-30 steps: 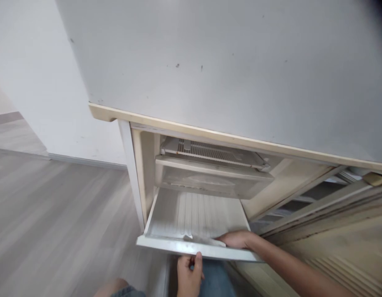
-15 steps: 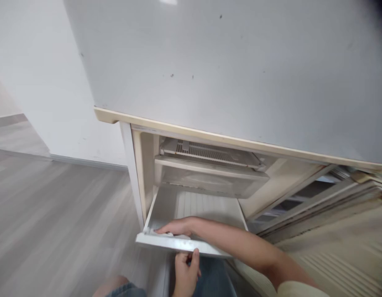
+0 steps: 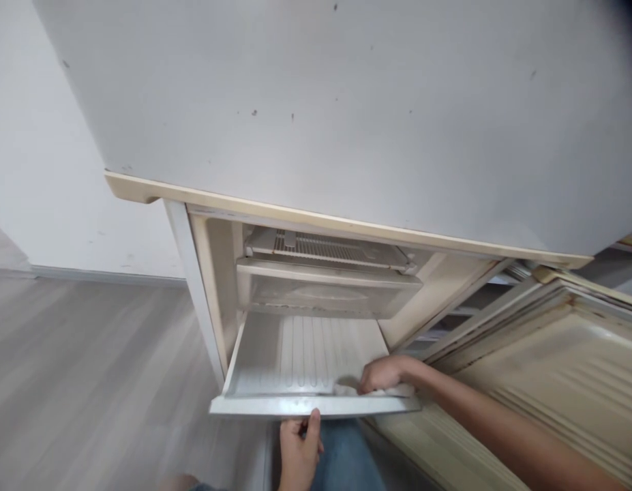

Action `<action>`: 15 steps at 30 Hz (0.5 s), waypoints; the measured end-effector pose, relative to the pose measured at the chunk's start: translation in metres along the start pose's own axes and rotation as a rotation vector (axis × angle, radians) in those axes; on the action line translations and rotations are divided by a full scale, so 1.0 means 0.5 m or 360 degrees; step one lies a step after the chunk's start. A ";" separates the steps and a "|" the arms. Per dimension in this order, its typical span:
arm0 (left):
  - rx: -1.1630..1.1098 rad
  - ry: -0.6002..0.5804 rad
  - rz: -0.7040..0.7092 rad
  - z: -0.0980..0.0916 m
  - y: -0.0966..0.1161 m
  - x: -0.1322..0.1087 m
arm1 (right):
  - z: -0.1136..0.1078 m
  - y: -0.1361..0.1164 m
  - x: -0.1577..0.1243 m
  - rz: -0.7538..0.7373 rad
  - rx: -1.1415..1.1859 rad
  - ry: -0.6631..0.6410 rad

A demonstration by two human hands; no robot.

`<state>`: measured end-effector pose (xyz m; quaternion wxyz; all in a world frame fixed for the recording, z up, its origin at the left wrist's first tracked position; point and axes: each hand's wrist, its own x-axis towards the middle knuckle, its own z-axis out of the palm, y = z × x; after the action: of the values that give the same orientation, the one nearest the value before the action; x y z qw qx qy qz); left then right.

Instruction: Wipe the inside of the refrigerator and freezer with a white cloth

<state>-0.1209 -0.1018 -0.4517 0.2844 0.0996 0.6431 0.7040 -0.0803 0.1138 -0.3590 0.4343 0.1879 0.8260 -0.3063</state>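
Note:
A pale ridged fridge tray (image 3: 259, 344) is pulled out of the open fridge, its whitish front edge (image 3: 264, 406) facing me. My left hand (image 3: 298, 447) pinches this edge from below, thumb up against the front and fingers curled beneath. Over the tray's right front corner, my right hand (image 3: 380, 374) is closed on a white cloth (image 3: 346, 390). The cloth lies pressed against the tray just behind the front edge. Part of it is hidden under the fingers.
The fridge's grey top (image 3: 316, 136) fills the upper view. Its cream door (image 3: 566, 368) stands wide open at right, with dirty seals. Above the tray sit a clear-fronted drawer (image 3: 330, 296) and a slatted shelf (image 3: 326, 249). Grey wooden floor (image 3: 106, 382) stretches left.
My right hand has slid with the cloth from the tray's left front corner to its right front corner. My left hand keeps its hold on the front edge.

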 end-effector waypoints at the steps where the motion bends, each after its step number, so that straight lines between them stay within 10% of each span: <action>1: 0.0002 -0.0013 -0.0014 0.002 0.003 -0.002 | -0.005 0.005 -0.013 -0.0016 -0.0136 0.0032; 7: 0.0013 -0.0059 -0.0050 0.005 0.015 -0.007 | -0.020 -0.055 -0.049 -0.0129 -0.0163 0.0096; 15: -0.0065 0.0012 -0.0004 0.010 -0.012 -0.006 | 0.012 -0.260 -0.017 -0.0487 0.0031 0.0529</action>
<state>-0.1140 -0.0989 -0.4559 0.2849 0.0904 0.6297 0.7171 -0.1470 0.0129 -0.3099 0.2389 0.1124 0.9020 -0.3415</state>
